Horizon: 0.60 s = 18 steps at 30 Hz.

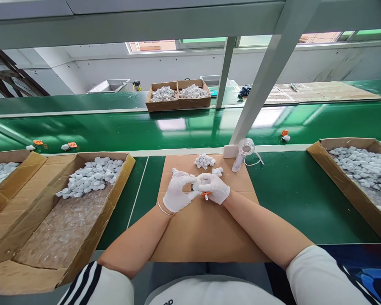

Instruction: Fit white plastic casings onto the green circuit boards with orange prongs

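Both hands wear white gloves and meet over a flat cardboard sheet (206, 237). My left hand (178, 192) pinches a small whitish piece (196, 185) between thumb and fingers. From the other side, my right hand (213, 187) has its fingers closed on the same piece. A small orange part (205, 194) with a pale tip sticks out below the right fingers; whether it joins the piece I cannot tell. Just beyond the hands lie a heap of small white pieces (205, 161) and a smaller cluster (217, 171). The gloves partly hide what is held.
What looks like a small handheld fan (246, 147) with a strap leans at the back right. Cardboard boxes of white pieces stand left (117, 190) and right (339, 182). Ahead runs a green belt (120, 131) carrying orange-and-white items. A slanted post (263, 80) rises beyond the fan.
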Motion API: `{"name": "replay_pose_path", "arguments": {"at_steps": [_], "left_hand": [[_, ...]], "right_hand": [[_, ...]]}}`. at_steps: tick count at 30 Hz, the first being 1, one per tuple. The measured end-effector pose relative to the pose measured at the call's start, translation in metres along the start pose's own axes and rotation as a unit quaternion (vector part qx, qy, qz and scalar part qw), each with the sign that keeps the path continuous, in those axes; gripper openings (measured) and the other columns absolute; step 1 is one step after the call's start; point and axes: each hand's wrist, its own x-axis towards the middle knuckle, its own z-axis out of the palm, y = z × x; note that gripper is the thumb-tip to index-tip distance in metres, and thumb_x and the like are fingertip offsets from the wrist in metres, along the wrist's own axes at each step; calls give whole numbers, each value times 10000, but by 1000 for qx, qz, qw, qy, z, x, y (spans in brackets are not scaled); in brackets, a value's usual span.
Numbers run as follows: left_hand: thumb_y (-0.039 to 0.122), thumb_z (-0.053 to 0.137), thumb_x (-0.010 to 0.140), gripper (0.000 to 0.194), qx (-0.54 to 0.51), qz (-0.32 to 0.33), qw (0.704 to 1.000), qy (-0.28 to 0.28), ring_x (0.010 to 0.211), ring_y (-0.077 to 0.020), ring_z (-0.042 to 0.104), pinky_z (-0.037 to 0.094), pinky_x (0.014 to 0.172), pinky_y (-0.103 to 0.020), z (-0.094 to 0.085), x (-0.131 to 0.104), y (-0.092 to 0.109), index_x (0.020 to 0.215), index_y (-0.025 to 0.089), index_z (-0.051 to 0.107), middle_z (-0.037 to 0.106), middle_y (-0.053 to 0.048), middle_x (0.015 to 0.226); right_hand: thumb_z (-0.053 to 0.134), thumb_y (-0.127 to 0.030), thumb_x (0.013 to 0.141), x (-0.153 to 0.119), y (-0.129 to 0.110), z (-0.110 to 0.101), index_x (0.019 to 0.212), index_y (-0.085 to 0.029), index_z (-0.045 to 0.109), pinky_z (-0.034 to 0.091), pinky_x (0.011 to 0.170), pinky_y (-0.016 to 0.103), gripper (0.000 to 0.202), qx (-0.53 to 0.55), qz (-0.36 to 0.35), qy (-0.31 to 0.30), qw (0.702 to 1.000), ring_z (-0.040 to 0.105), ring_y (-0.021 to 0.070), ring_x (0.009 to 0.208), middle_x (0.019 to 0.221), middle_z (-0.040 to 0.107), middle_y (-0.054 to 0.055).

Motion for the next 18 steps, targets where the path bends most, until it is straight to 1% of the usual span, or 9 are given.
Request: {"name": "replay_pose_path", "arguments": {"at_steps": [2,4,7,9,12,15,18], "left_hand": [[280,726,729,278,-21,-3,1000,4,866,-184,620,417,949,-435,1,-3,-3,969,226,598,674,-16,911],[272,731,728,349,-54,-7,998,14,899,-190,634,394,999,-459,3,-5,-8,1035,217,573,681,-34,971],[274,766,706,401,-101,-18,995,15,913,-197,640,374,1027,-472,4,-5,-14,1050,207,572,695,-44,951],[301,801,672,417,-109,-28,994,1,910,-202,641,336,1055,-493,3,-4,-16,1020,205,591,700,-45,932],[346,830,632,418,-93,-35,995,-25,893,-198,640,277,1090,-522,2,-3,-16,968,206,624,697,-36,916],[339,827,637,378,-77,-18,996,-29,882,-195,636,271,1088,-535,3,-3,-15,943,213,643,691,-24,884],[307,818,643,347,-63,-10,998,-27,882,-200,634,291,1071,-533,4,-4,-15,937,216,657,682,-18,845]], "right_hand": [[791,-283,647,-1,-3,2,833,-151,645,385,557,237,271,16,7,-24,1000,523,111,622,739,614,17],[759,-303,694,-2,-7,2,908,-159,652,387,564,238,279,34,23,-54,998,534,117,653,800,611,28],[745,-286,706,-4,-12,2,957,-161,646,405,604,249,297,38,34,-85,995,557,134,702,830,609,36],[746,-267,697,-5,-14,1,932,-154,647,406,614,252,279,17,28,-83,996,554,131,691,793,601,26],[740,-248,689,-5,-14,2,917,-150,643,396,593,250,266,-19,25,-62,998,543,119,643,746,593,10],[727,-251,683,-4,-13,2,907,-137,636,408,614,262,267,-47,17,-59,997,555,130,661,742,610,19],[720,-255,678,-3,-12,2,867,-130,632,394,601,255,243,-66,-4,-61,996,533,121,645,703,595,8]]}}
